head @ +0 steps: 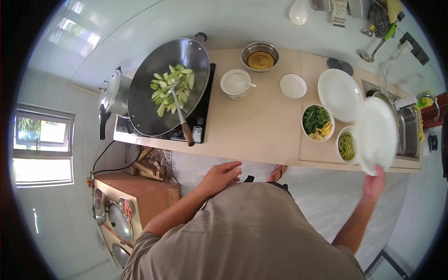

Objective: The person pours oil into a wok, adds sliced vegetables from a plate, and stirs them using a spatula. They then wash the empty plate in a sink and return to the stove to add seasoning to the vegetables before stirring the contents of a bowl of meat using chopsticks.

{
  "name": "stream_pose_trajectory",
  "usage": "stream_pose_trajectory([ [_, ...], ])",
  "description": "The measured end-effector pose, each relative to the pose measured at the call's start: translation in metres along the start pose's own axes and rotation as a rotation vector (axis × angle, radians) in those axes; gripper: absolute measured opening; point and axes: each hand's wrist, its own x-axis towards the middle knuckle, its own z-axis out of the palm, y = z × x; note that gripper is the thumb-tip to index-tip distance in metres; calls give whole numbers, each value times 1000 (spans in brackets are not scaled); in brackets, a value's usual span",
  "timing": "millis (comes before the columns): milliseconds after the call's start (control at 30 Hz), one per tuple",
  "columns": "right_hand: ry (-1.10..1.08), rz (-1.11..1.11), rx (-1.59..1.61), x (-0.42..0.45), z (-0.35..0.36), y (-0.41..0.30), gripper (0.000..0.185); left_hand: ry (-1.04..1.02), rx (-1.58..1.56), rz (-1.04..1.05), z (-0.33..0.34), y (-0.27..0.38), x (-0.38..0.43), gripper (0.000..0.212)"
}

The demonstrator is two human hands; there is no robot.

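My right hand (373,183) grips the near end of a white oval plate (376,136), slightly blurred, held over the counter's right end near the sink. Part of a bowl of green strips (346,146) is hidden behind it. Just left of that stands a bowl of leafy greens and yellow strips (317,123). Another white oval plate (339,94) lies behind. My left hand (222,176) hangs empty before my waist, its fingers loosely bent. Sliced green vegetables (173,89) fill the middle of a large wok (147,112), with a wooden-handled spatula (180,112) resting in it.
On the counter (255,129) stand a covered-looking white bowl with a spoon (235,83), a metal bowl of yellowish liquid (260,60) and a small white dish (293,86). A pressure cooker (117,92) sits left of the wok. The metal sink (408,133) is at right.
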Motion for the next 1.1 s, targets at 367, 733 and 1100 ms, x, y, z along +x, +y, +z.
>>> stream_pose_trajectory([
  [367,-408,408,-192,-227,198,183,51,-20,-101,122,-154,-91,-36,50],
  [733,-337,366,-1611,-219,266,156,44,134,-221,133,-237,-139,-85,47],
  [1100,-1035,-423,-1304,-314,440,146,38,304,-452,149,-236,-143,-96,52],
])
